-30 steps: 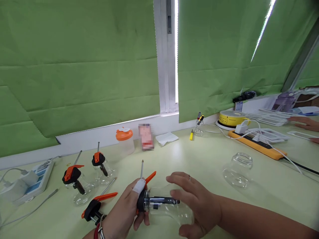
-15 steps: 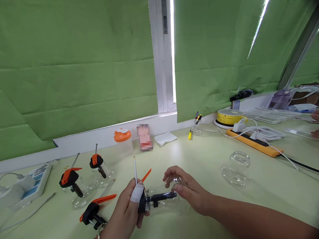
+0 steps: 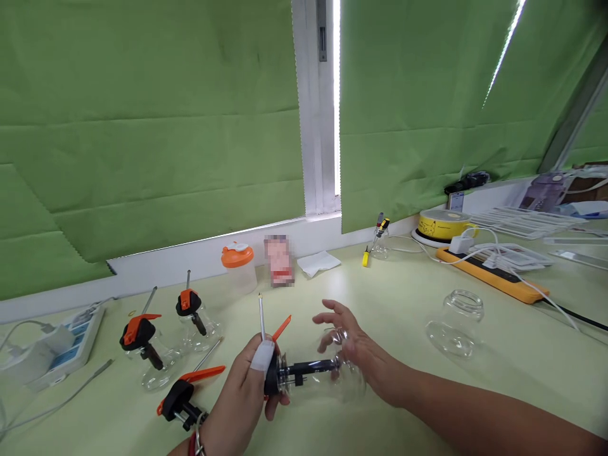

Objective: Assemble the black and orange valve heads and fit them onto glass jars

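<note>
My left hand [image 3: 244,386] is wrapped round the black cap [image 3: 272,375] of a clear glass bottle [image 3: 316,382] lying on its side in the air. A black tube runs inside the bottle; a metal spout and an orange lever stick up from the cap. White tape covers my left thumb. My right hand [image 3: 358,354] has its fingers spread around the bottle's wide end, with the thumb against the glass. Beside my left wrist lies a loose black cap with an orange lever [image 3: 178,400].
Two capped glass bottles [image 3: 159,373] [image 3: 202,329] stand at left beside a white power strip [image 3: 76,342]. Behind are an orange-lidded cup [image 3: 240,272] and white paper [image 3: 319,263]. An open glass jar [image 3: 453,326], screwdrivers [image 3: 380,231] and an orange power strip [image 3: 494,275] are at right.
My right hand's fingers have spread wider and lifted at the bottle's end. The bottle stays in my left hand. The whole view has shifted slightly.
</note>
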`<action>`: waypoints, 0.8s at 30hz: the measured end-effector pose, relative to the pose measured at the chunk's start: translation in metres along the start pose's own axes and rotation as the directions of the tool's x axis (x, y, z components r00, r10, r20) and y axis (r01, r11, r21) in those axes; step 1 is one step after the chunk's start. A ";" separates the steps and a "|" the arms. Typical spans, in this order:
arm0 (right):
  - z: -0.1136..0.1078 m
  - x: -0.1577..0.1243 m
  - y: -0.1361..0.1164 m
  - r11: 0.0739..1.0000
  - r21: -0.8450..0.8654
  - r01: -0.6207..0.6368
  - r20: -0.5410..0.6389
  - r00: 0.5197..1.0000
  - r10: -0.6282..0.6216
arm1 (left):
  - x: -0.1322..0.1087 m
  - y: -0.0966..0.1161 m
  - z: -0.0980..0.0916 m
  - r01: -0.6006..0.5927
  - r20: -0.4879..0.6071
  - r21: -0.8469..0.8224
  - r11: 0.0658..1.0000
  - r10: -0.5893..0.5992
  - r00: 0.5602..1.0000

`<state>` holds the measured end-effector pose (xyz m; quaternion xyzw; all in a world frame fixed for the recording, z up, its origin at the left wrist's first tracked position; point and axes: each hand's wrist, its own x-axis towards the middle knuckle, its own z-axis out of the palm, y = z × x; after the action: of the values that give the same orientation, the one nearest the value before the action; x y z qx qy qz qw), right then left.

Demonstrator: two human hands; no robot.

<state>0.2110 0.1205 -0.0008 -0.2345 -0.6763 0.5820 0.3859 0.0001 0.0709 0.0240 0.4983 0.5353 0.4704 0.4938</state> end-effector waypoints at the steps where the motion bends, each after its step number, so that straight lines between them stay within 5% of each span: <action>1: -0.001 -0.002 -0.001 0.988 -0.120 0.096 0.022 0.995 -0.094 | 0.001 0.001 -0.001 0.014 0.003 -0.017 1.000 -0.014 1.000; 5: -0.009 -0.005 -0.001 0.713 -0.513 0.478 0.242 0.877 -0.414 | 0.003 0.006 -0.006 0.128 0.046 -0.142 0.982 -0.123 0.991; 13: -0.012 -0.007 -0.001 0.334 -0.686 0.647 0.522 0.757 -0.394 | 0.001 0.007 -0.003 0.258 0.146 -0.183 0.949 -0.234 0.961; 20: -0.013 -0.003 0.008 0.403 -0.690 0.601 0.399 0.781 -0.481 | -0.005 0.008 -0.003 0.148 0.050 -0.066 0.987 -0.145 0.988; 24: -0.010 -0.002 0.013 0.548 -0.626 0.555 0.277 0.815 -0.509 | -0.009 0.009 0.000 0.058 -0.025 0.007 0.998 -0.057 0.998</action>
<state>0.2179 0.1276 -0.0139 -0.1249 -0.8910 0.1541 0.4084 0.0009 0.0622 0.0337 0.4788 0.5574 0.4600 0.4985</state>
